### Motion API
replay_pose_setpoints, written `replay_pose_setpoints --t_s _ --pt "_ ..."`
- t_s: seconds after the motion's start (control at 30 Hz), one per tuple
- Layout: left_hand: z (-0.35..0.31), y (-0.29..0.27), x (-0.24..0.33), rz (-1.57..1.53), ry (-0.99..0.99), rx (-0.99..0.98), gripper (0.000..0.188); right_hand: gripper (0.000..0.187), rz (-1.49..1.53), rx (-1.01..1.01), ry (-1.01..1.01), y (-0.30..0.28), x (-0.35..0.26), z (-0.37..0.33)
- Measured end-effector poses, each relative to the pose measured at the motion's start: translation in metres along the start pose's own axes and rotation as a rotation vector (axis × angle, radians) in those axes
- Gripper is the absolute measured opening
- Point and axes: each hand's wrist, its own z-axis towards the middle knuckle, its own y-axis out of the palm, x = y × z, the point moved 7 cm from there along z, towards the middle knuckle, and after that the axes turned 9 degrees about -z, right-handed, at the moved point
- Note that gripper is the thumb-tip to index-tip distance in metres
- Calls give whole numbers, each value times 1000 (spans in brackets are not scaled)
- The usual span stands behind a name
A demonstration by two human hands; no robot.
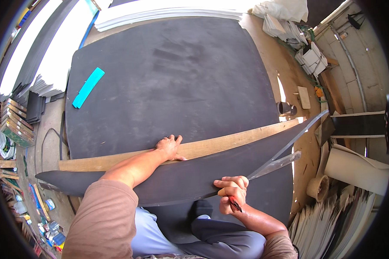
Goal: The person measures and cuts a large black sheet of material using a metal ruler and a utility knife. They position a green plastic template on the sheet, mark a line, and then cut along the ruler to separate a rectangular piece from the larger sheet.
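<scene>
My left hand (170,148) lies spread on a long, flat wooden board (216,144), pressing it against a large dark grey sheet (168,86). On the near side of the board, a dark flap of sheet (168,185) curves toward my legs. My right hand (233,193) is closed around a knife (234,203) with a red and black end; its thin dark blade points left along the flap's near edge. From beside that hand, a narrow pale strip (291,143) runs up to the right. A second, shorter clear-looking strip (275,166) lies below it.
A turquoise strip (88,87) rests on the sheet's left part. White sheet stacks (168,17) stand at the back and left. Dark cups or tubes (286,108) sit by the right edge. Rolls (354,169) and upright sheets (333,224) fill the right; tools and bottles (52,233) clutter the lower left.
</scene>
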Motion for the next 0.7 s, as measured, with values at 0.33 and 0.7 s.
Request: replay_pose_setpoints --t_s 0.33,0.7 --pt "7 13 -8 -38 -79 -38 107 25 17 -1 21 0 7 2" --pt "3 20 -3 -3 -111 -59 104 36 -6 32 10 -1 6 6"
